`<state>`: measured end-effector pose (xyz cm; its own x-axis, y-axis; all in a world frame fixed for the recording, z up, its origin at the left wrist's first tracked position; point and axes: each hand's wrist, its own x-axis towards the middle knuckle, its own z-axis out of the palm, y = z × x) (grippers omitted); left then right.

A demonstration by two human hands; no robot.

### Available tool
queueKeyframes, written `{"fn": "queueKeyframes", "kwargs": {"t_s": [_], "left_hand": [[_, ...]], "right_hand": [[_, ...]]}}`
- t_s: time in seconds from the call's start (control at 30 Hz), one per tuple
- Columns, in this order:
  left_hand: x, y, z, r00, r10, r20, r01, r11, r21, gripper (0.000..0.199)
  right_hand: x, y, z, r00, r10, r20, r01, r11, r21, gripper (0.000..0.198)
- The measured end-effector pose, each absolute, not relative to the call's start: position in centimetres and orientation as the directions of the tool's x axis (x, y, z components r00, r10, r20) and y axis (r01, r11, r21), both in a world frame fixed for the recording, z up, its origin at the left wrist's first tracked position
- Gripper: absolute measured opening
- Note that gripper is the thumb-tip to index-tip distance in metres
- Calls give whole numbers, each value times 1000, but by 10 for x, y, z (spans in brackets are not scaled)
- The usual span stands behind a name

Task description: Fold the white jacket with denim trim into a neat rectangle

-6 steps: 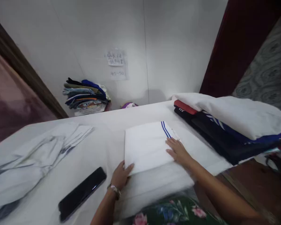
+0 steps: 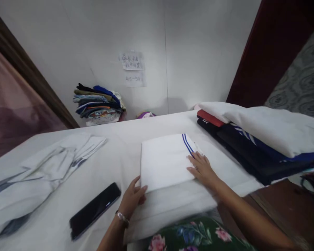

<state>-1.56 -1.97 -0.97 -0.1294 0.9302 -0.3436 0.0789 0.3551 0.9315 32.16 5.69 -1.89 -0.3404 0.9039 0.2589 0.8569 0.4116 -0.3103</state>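
White cloth, folded roughly square: the garment (image 2: 162,164) lies on the table (image 2: 125,132) directly before the person, its blue stripes (image 2: 186,143) along the right side. The right hand (image 2: 200,167) rests palm down on that side, fingers slightly apart and gripping nothing; from where I stand, this placing seems meant to hold the layers flat. The left hand (image 2: 134,194) is at the near left corner, thumb above and fingers curled at the edge, presumably to steady it. Whether they pinch the cloth, I cannot tell.

Also noted: a phone (image 2: 95,209) lies beyond the left hand's reach of the fold, apart from the garment, probably to spare the working space. Crumpled white clothes (image 2: 60,164) occupy the left. Dark folded clothes (image 2: 232,141) lie at right, partly under a white cover (image 2: 274,129), possibly against dust.
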Motion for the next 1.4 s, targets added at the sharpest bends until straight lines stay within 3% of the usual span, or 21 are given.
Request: {"fn": "queueKeyframes", "kwargs": {"t_s": [0.1, 0.2, 0.37, 0.5, 0.73, 0.93, 1.13, 1.27, 1.33, 1.4], "left_hand": [[-18, -34, -7, -13, 963, -267, 116, 267, 957, 100], [-15, -41, -5, -10, 982, -187, 374, 178, 910, 87], [-5, -34, -4, -131, 988, -83, 809, 155, 567, 61], [1, -30, -2, -97, 993, -71, 914, 117, 388, 57], [11, -31, 3, -97, 985, -142, 966, 127, 225, 61], [13, -29, 7, -85, 977, -194, 967, 128, 220, 63], [-12, -31, 28, 7, 969, -247, 907, 98, 409, 62], [-9, -6, 40, -84, 996, 31, 905, 63, 421, 45], [4, 18, 38, -20, 984, 178, 913, -55, 403, 43], [17, 41, 29, 44, 979, 200, 923, -117, 368, 49]], "right_hand": [[316, 41, -13, -473, 806, 355, 805, 560, -198, 60], [312, 32, -13, -609, 706, 361, 722, 682, -118, 61], [317, 38, -24, -625, 675, 391, 718, 695, -53, 57], [333, 44, -30, -610, 679, 408, 736, 677, -26, 57], [358, 48, -46, -543, 747, 384, 783, 615, -90, 59], [371, 54, -56, -531, 742, 409, 759, 631, -159, 62], [359, 44, -36, -535, 768, 352, 789, 603, -119, 68], [323, 44, -4, -593, 708, 383, 725, 677, -129, 67], [304, 55, 6, -621, 687, 378, 696, 705, -137, 59], [292, 72, 5, -593, 733, 333, 734, 662, -150, 52]]}}
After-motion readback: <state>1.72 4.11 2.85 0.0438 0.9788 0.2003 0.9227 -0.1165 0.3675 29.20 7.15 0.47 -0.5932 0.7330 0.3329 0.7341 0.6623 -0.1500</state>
